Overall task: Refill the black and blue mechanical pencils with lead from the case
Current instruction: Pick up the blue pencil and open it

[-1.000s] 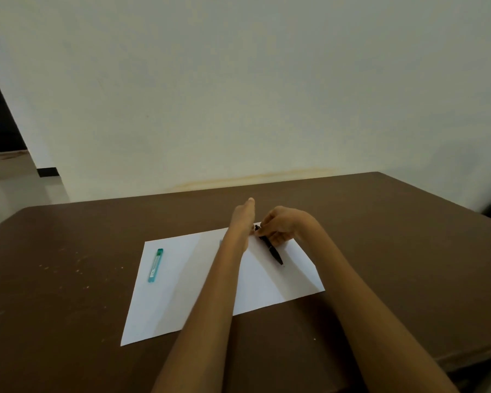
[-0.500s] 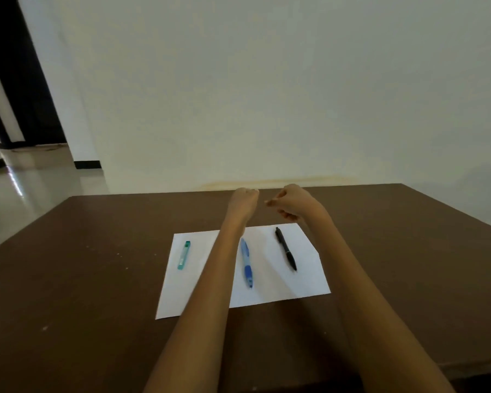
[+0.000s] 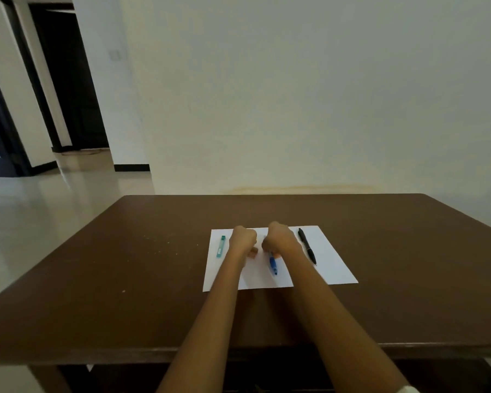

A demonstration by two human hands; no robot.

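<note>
On a white sheet of paper (image 3: 332,268) lie three things. The teal lead case (image 3: 220,246) is at the left, the black mechanical pencil (image 3: 306,246) at the right, and the blue mechanical pencil (image 3: 272,265) in the middle. My right hand (image 3: 281,239) is curled over the upper end of the blue pencil and grips it; only the lower part with the blue grip shows. Just to its left, my left hand (image 3: 243,239) has its fingers curled down onto the paper, and nothing shows in them. The backs of both hands hide the fingertips.
The paper lies in the middle of a brown wooden table (image 3: 125,265) set against a pale wall. Bare tabletop spreads to the left and right of the sheet. The table's front edge (image 3: 97,354) is near me. At the left are a tiled floor and a dark doorway.
Both hands have come down from above the far edge of the paper onto the blue pencil. The black pencil, held a second ago, lies on the paper. The view has shifted.
</note>
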